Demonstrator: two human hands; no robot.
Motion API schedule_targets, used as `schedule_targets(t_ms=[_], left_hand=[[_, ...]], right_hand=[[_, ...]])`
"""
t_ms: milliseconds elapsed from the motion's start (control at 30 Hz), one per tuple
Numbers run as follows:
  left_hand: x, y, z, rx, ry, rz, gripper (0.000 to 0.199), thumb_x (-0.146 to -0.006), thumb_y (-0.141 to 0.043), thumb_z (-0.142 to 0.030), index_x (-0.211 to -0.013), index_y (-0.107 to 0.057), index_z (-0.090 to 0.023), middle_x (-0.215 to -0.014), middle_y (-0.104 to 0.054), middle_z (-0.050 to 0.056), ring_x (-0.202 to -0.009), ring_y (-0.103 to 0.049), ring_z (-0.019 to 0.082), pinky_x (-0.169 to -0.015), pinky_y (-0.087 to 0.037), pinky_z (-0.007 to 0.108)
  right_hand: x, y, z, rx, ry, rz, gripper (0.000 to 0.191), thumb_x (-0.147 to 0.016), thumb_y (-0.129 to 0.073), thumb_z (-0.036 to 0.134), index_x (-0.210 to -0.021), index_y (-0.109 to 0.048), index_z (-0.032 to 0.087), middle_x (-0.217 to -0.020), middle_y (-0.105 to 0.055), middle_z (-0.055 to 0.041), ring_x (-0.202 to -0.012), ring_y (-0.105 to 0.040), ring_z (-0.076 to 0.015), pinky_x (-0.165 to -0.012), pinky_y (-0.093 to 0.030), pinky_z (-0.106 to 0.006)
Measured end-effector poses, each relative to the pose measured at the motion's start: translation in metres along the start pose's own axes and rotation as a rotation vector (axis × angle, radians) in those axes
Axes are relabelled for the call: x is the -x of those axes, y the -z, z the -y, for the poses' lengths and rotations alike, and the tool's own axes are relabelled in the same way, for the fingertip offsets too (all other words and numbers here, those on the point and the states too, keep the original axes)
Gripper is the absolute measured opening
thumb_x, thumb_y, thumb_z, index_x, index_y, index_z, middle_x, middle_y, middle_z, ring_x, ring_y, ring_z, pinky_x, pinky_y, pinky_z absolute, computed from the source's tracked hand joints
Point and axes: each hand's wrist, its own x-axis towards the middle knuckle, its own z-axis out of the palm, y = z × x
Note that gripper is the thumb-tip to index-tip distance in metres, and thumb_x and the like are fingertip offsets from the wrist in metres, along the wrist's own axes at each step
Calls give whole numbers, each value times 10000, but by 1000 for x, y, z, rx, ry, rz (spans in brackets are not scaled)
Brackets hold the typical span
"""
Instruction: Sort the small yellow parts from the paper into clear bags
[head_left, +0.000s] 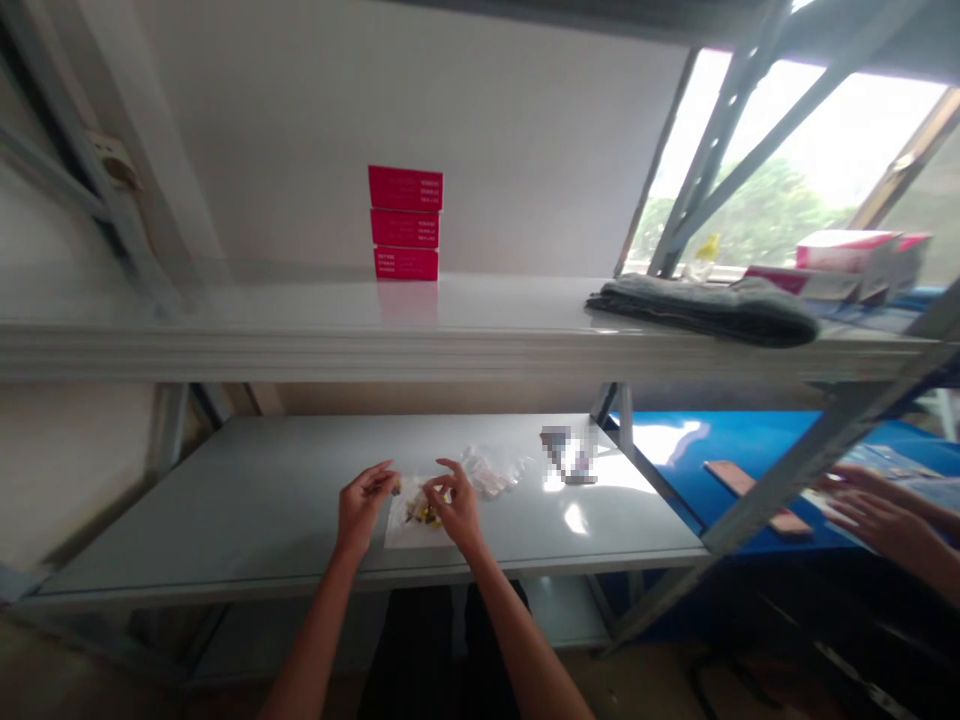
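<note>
My left hand (pixel 363 503) is closed in a pinch at the left side of a white sheet or flat bag (pixel 397 535). A small brownish piece (pixel 397 486) shows at its fingertips, too small to name. On the white sheet lies a small pile of yellow and dark bits (pixel 424 513). Over the right side of this pile, my right hand (pixel 458 507) holds thumb and fingers close together, with one finger raised. What it grips, if anything, cannot be made out. Just beyond the right hand rests a crumpled clear plastic bag (pixel 491 470) with pale contents.
Above the grey work shelf (pixel 247 500) runs an upper shelf (pixel 300 345) with stacked pink boxes (pixel 406 228) and folded dark cloth (pixel 701 308). A metal post (pixel 795 470) stands right. Beyond it, another person's hands (pixel 870 510) work at a blue table (pixel 675 455) holding a pink phone-like object (pixel 757 497).
</note>
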Motion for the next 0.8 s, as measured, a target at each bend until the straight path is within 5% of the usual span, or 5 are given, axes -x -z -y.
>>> schedule_targets(t_ms=[200, 367, 600, 800], left_hand=[[-17, -31, -1, -82, -54, 79, 503, -777, -753, -445, -1178, -702, -147, -1011, -774, 122, -861, -729, 228, -802, -574, 354], [-21, -35, -5, -85, -95, 139, 492, -790, -740, -418, -1207, -694, -162, -1091, -761, 125, -942, -718, 234, -840, -568, 358], [-22, -47, -10, -105, -138, 59, 460, -713, -802, -390, -1103, -718, -162, -990, -751, 89, -849, -698, 192, -796, -556, 316], [-21, -46, -3, -119, -109, 65, 488, -755, -766, -466, -1122, -690, -153, -1058, -732, 114, -999, -685, 226, -876, -539, 338]], right_hand=[[-8, 17, -24, 84, 39, 13, 197, -821, -592, 202, -968, -723, 208, -871, -742, -32, -744, -582, -180, -742, -459, -297], [-3, 15, -33, 100, 21, -24, 180, -815, -561, 168, -838, -735, 207, -868, -742, -38, -810, -569, -204, -760, -435, -305], [-1, 16, -29, 124, -16, -33, 184, -803, -572, 146, -830, -744, 203, -836, -730, -38, -819, -556, -206, -785, -426, -312], [0, 16, -30, 92, -13, -56, 151, -823, -594, 156, -813, -739, 200, -814, -720, -32, -812, -563, -195, -797, -429, -314]])
